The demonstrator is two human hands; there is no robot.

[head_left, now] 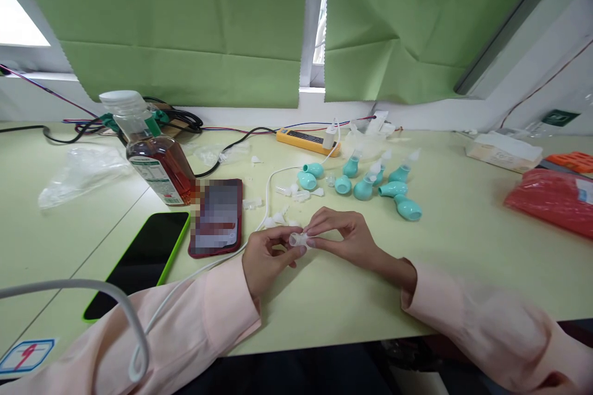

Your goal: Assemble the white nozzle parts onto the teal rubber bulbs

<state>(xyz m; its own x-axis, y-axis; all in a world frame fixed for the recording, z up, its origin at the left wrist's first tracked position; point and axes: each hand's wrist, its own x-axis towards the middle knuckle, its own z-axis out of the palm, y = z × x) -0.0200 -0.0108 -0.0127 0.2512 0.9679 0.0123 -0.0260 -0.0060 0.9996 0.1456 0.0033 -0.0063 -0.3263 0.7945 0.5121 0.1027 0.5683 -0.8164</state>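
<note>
Between my two hands is a small clear plastic tube-like piece (296,239). My left hand (269,256) pinches it from the left with thumb and fingers. From the right, the thumb and fingertips of my right hand (345,234) close on its other end; what exactly they grip there is partly hidden. Just beyond my hands lie several small white nozzle tips (279,218) and clear plastic pieces (301,195). Farther right are several turquoise rubber bulbs (408,207), some lying bare. Others stand upright with clear tips fitted, such as one bulb (365,187).
Two phones lie at left, a green-cased one (139,259) and a red-cased one (216,216). Behind them stands a bottle of amber liquid (162,166). A white cable (267,194) runs to a yellow power strip (306,142). A red plastic package (551,200) lies far right.
</note>
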